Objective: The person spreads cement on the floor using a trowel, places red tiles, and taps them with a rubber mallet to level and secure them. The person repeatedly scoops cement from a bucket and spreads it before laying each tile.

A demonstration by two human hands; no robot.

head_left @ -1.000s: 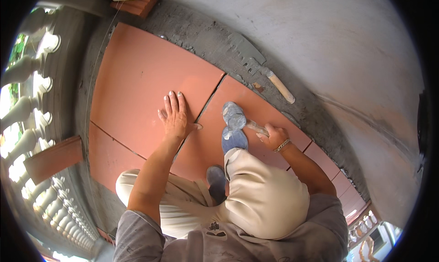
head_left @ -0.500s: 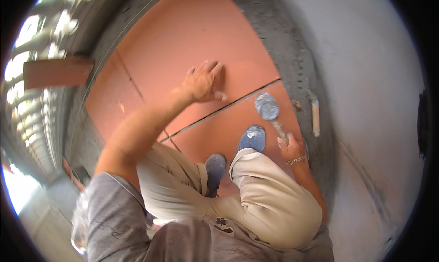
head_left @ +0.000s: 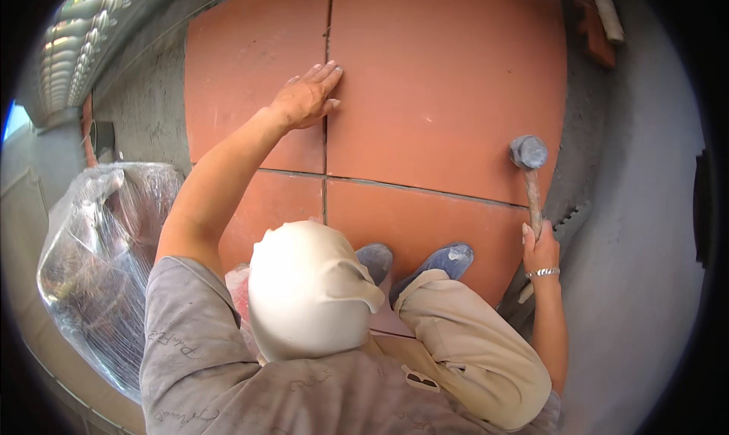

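Observation:
My left hand lies with fingers stretched out on the terracotta floor tiles. Its fingertips reach across the dark joint between a left tile and a larger-looking right tile. In my right hand is a rubber mallet, gripped by its wooden handle. The mallet's grey, dusty head is over the right edge of that tile; whether it touches cannot be made out. Beside my right wrist, a notched trowel lies along the floor's edge, partly hidden by the hand.
Bare grey mortar borders the tiles on the left, with a thin string above it. A plastic-wrapped bundle stands at left, near white balusters. A reddish block and a pale cylinder lie far right, by the grey wall.
The view has swung, so the tile joints run straighter. My left hand now reaches over the joint between two tiles. The mallet appears farther right, still in my right hand.

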